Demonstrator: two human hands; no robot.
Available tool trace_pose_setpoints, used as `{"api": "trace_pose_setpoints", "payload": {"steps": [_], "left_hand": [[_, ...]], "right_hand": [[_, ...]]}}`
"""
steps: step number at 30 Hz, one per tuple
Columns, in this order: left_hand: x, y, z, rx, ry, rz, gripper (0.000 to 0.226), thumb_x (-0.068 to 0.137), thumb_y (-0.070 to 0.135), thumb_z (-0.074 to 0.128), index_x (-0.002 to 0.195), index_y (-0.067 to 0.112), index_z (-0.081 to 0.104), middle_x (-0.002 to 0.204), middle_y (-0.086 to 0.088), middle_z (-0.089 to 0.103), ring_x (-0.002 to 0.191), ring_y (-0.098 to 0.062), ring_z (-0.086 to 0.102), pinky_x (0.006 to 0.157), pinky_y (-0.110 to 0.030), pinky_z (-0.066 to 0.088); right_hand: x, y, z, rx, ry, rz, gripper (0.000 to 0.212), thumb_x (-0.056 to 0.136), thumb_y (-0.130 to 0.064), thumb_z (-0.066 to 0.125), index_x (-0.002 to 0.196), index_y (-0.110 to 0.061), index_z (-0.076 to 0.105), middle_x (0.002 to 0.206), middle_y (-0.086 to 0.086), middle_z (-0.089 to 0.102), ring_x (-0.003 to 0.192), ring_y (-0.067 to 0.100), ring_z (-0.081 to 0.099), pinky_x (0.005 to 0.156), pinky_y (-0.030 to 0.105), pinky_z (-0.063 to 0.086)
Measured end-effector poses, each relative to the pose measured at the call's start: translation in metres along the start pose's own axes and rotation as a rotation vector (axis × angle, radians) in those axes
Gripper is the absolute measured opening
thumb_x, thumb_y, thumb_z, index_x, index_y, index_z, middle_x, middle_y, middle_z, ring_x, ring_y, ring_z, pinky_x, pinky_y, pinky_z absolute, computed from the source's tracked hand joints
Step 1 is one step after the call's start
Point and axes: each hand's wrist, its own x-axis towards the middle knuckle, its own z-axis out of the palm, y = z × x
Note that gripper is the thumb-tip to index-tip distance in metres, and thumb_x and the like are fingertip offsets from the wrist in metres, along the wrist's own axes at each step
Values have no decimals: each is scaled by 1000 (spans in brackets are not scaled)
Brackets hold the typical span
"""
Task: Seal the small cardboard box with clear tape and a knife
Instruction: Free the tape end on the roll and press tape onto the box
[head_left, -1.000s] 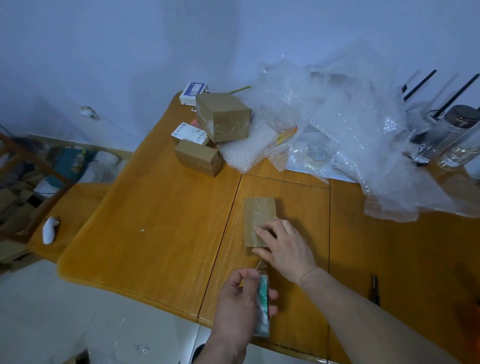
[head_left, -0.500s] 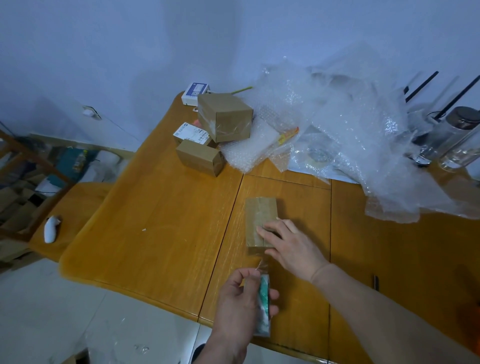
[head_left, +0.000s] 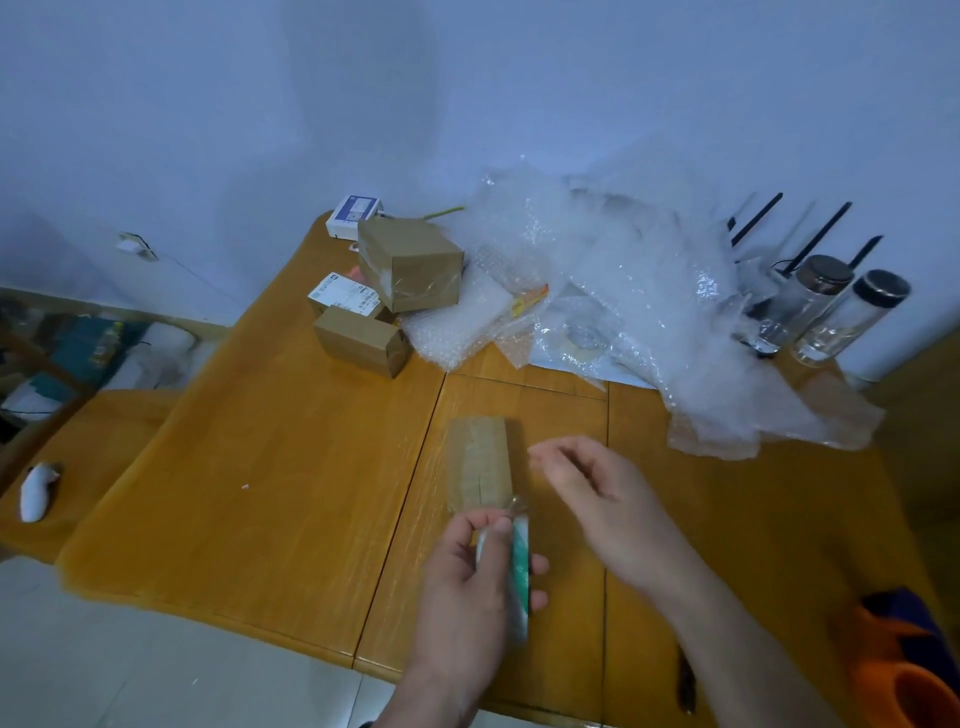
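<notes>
The small cardboard box (head_left: 479, 461) lies flat on the wooden table (head_left: 270, 467), with clear tape along its top. My left hand (head_left: 470, 587) grips a roll of clear tape (head_left: 517, 577) with a green core, held upright just in front of the box's near edge; a strip of tape runs from the roll to the box. My right hand (head_left: 597, 499) hovers to the right of the box, blurred, fingers loosely curled and holding nothing. A dark knife (head_left: 687, 680) lies on the table near the front edge, partly hidden by my right forearm.
Three more cardboard boxes (head_left: 410, 262) are stacked at the back. A heap of bubble wrap (head_left: 623, 291) covers the back right. Two glass jars (head_left: 831, 312) stand by the wall. An orange object (head_left: 904, 670) sits at the bottom right.
My right hand has lifted off the box and moved right. My left hand has brought the tape roll closer to the box's near edge.
</notes>
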Motion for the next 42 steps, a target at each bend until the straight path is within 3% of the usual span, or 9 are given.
{"api": "trace_pose_setpoints", "payload": {"steps": [7, 11, 17, 20, 25, 29, 35, 38, 42], "left_hand": [[-19, 26, 27, 97, -97, 241, 20, 102, 19, 55, 93, 24, 71, 83, -18, 75, 72, -21, 71, 60, -33, 62], [-24, 32, 41, 99, -136, 283, 27, 102, 15, 53, 108, 36, 69, 88, -13, 76, 76, -21, 74, 60, -33, 62], [-24, 44, 55, 146, -234, 314, 68, 103, 14, 52, 148, 56, 23, 109, -3, 78, 86, -21, 75, 73, -35, 63], [-23, 46, 57, 292, -278, 370, 73, 104, 21, 50, 155, 54, 9, 115, 0, 76, 96, -18, 76, 81, -27, 61], [-27, 50, 65, 348, -357, 403, 77, 106, 14, 46, 156, 52, 0, 128, 44, 59, 126, 6, 58, 105, -19, 48], [-31, 49, 79, 365, -381, 403, 71, 107, 6, 41, 156, 43, 6, 113, 60, 53, 113, 24, 56, 91, -5, 47], [-30, 36, 100, 322, -184, 402, 54, 108, 22, 41, 150, 54, 27, 115, 13, 72, 93, -8, 71, 80, -26, 60], [-26, 26, 109, 321, -113, 373, 46, 106, 33, 42, 149, 49, 34, 95, 16, 74, 80, -13, 71, 78, -42, 63], [-22, 19, 116, 267, -48, 288, 43, 104, 37, 46, 147, 44, 42, 98, 1, 77, 89, -18, 74, 89, -47, 61]], "right_hand": [[-35, -34, -24, 19, 20, 36, 9, 89, -30, 77, 94, -28, 71, 93, -4, 73, 60, 8, 71, 64, 32, 62], [-40, -40, -40, 6, 98, 56, 8, 92, -31, 73, 86, -26, 71, 78, -3, 75, 61, 13, 73, 67, 39, 64], [-44, -47, -56, 68, 186, 104, 8, 90, -33, 76, 88, -25, 73, 81, -2, 76, 58, 9, 71, 65, 34, 64], [-46, -49, -64, 130, 209, 133, 13, 87, -31, 79, 96, -23, 73, 95, -4, 75, 76, 4, 73, 57, 18, 58], [-55, -47, -63, 272, 273, 158, 22, 87, -24, 79, 104, -22, 65, 101, -1, 75, 86, 9, 74, 62, 20, 58], [-62, -41, -58, 432, 356, 196, 18, 89, -22, 75, 104, -19, 66, 95, 1, 77, 71, 5, 71, 56, 16, 52], [-79, -30, -57, 649, 386, 257, 26, 100, -36, 62, 97, -13, 73, 74, 9, 64, 62, 15, 58, 55, 30, 48], [-92, -19, -57, 608, 377, 266, 33, 102, -44, 54, 97, -22, 77, 91, 6, 77, 82, 20, 72, 76, 37, 61], [-108, -5, -50, 371, 333, 178, 13, 96, -31, 67, 109, -31, 69, 105, -14, 75, 98, -4, 69, 80, 17, 57]]}}
